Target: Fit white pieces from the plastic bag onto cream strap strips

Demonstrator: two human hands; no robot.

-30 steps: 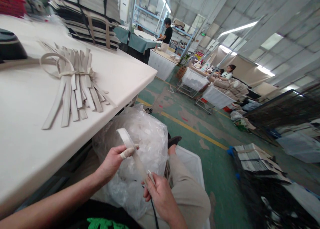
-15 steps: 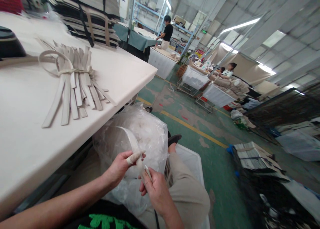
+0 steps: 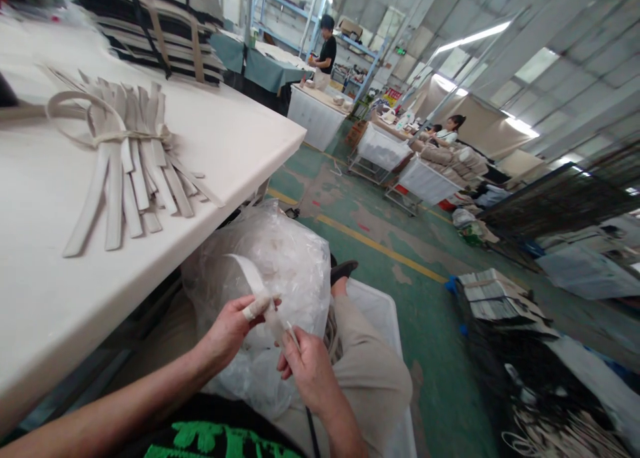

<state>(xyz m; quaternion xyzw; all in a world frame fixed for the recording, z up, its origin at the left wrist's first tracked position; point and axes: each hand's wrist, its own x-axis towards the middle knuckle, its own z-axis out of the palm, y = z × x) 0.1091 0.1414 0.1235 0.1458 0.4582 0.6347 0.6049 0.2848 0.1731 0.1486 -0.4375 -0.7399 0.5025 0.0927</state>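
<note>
Strip in hand, apparently unfinished

Left hand has its grip pinched on the strip; right hand has its grip on the lower end, above the plastic bag. Probably mid-step. Bundle lies tied on the worktop, so that part looks done. Number left: can't tell.
</note>
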